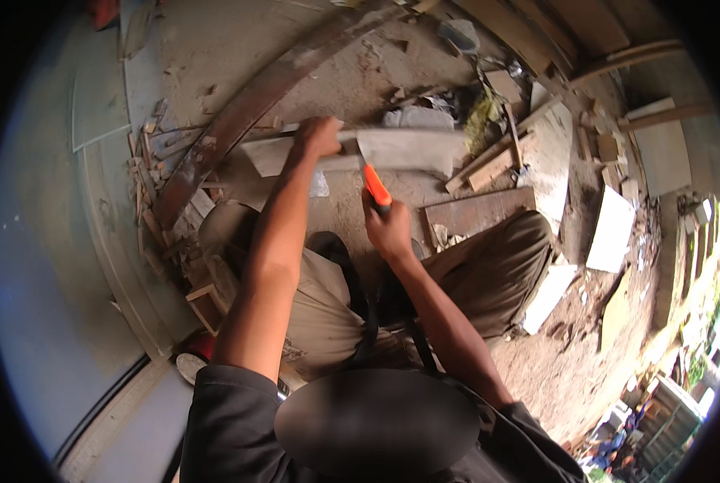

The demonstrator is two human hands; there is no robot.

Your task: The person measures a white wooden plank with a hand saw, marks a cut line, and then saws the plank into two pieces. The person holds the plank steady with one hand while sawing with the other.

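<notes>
In front of my knees lies a pale wooden board [412, 146], crosswise and close to the ground. My left hand [320, 137] is closed on it, left of its middle, with the arm stretched forward. My right hand [388, 229] grips a handsaw [377, 185] by its orange and black handle. The saw's thin blade points away from me and meets the board just right of my left hand. Motion blur hides the blade's teeth and how deep it sits in the wood.
A long dark beam [247, 101] curves across the ground at far left. Wood offcuts [493, 169] and a brown plank [481, 213] lie to the right. A crumpled grey bag [420, 117] sits behind the board. A blue-grey panel [46, 266] stands along my left.
</notes>
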